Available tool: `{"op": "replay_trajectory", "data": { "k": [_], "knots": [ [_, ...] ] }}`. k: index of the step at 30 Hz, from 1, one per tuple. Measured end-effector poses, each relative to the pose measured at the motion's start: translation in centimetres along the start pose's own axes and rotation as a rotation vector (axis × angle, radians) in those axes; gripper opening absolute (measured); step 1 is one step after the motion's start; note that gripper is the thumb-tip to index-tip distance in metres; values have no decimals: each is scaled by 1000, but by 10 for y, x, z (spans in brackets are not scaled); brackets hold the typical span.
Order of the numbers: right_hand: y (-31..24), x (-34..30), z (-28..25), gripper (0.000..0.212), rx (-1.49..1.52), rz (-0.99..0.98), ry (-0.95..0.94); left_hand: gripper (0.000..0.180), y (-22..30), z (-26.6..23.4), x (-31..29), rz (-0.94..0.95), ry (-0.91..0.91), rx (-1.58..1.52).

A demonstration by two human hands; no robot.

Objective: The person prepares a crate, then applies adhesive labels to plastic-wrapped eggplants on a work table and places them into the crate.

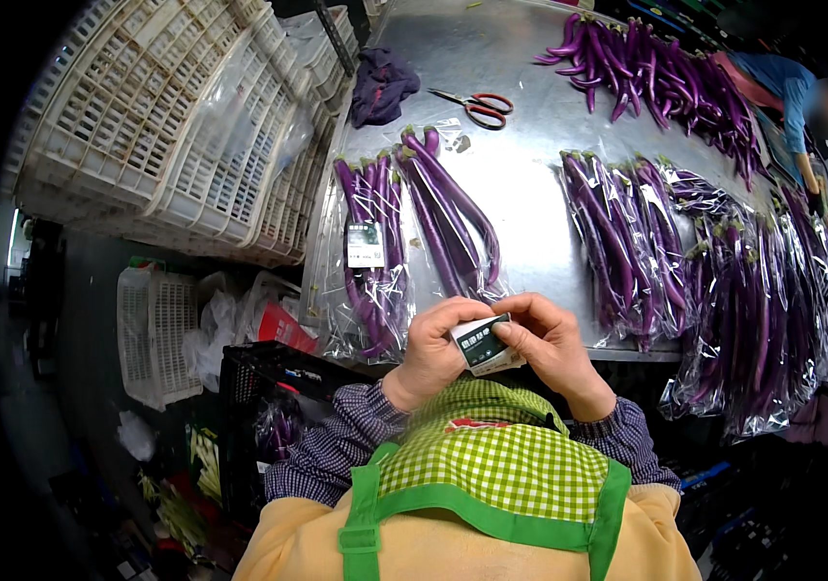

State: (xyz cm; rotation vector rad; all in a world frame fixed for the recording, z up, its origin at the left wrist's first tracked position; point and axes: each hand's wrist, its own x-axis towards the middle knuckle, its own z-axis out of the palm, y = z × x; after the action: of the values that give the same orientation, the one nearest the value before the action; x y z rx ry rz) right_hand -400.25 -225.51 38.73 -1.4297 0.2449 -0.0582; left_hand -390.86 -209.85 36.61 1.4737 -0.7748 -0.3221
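My left hand [436, 347] and my right hand [552, 351] meet at the table's near edge, in front of my apron. Between them is a small stack of dark green and white labels [479, 341]; the fingers of both hands are closed on it. Just beyond lies a clear bag of long purple eggplants [448, 213], its lower end partly behind my hands. To its left, a second bag of eggplants [368, 300] has a similar green and white label [365, 245] on its front.
Red-handled scissors [482, 108] and a dark purple cloth [382, 87] lie on the metal table [521, 145]. More bagged eggplants [627, 242] fill the right side, with loose eggplants [656, 77] beyond. White crates [172, 116] stand left. A person in blue [784, 82] is far right.
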Motion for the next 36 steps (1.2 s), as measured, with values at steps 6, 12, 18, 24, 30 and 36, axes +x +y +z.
{"op": "replay_trajectory", "data": {
  "k": [6,12,18,24,30,36],
  "knots": [
    [1,5,-4,13,-36,-5,9,15,-9,-3,-3,-197,-46,-176],
    [14,43,-7,8,-433,-262,70,19,-52,-9,-34,-584,-116,-136],
    [53,147,-12,13,-392,-121,162,24,-42,-33,-62,-508,-752,725],
    [112,207,-18,57,-823,76,356,15,-25,-21,-48,-52,-447,571],
    [109,190,15,73,-454,464,107,23,-8,-16,-22,68,-417,235],
    [120,134,-5,67,-790,-14,242,16,8,7,15,128,-361,118]
  ]
}}
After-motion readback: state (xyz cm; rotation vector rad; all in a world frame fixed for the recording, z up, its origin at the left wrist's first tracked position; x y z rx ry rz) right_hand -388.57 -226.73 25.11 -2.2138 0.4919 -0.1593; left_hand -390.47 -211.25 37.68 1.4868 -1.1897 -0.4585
